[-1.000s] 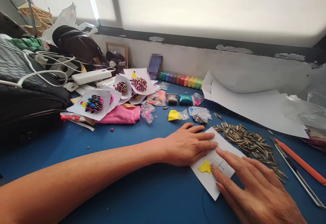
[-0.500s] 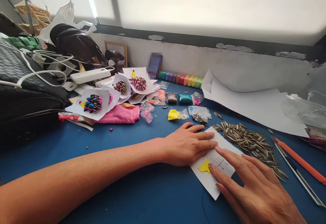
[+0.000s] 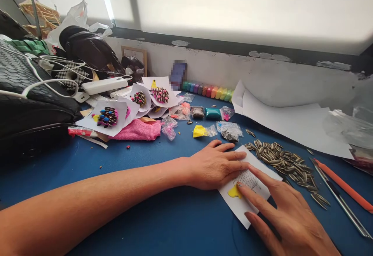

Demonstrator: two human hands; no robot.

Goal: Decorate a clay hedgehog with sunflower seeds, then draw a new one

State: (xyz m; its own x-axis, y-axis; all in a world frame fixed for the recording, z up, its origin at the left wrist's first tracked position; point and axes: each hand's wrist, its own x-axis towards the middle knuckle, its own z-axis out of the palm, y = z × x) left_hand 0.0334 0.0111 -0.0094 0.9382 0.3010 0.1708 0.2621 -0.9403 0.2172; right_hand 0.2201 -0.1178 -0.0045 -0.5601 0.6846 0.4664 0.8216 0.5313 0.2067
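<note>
A small white sheet of paper (image 3: 240,214) lies slanted on the blue table, with a scaly pattern drawn on it in thin lines. My left hand (image 3: 215,166) rests flat across its upper left part, fingers spread. On the drawing sits a flat patch of yellow clay (image 3: 234,192). One fingertip of my right hand (image 3: 279,205) touches the patch's upper right edge; the other fingers are apart, and the thumb is at the paper's lower edge. Part of the drawing is hidden under my hands. Just beyond the paper is a pile of striped sunflower seeds (image 3: 284,161).
An orange cutter-like tool (image 3: 344,184) and a pen (image 3: 339,197) lie at right. Bags of yellow clay (image 3: 199,131) and teal clay (image 3: 213,113) stand ahead. Seed-covered paper figures (image 3: 107,117) rest on a pink towel (image 3: 136,130). White sheets (image 3: 291,122) lie at the back right.
My right hand has shifted slightly, its fingers spreading a little wider and its fingertip moving up along the yellow clay's edge. My left hand stays in place on the paper.
</note>
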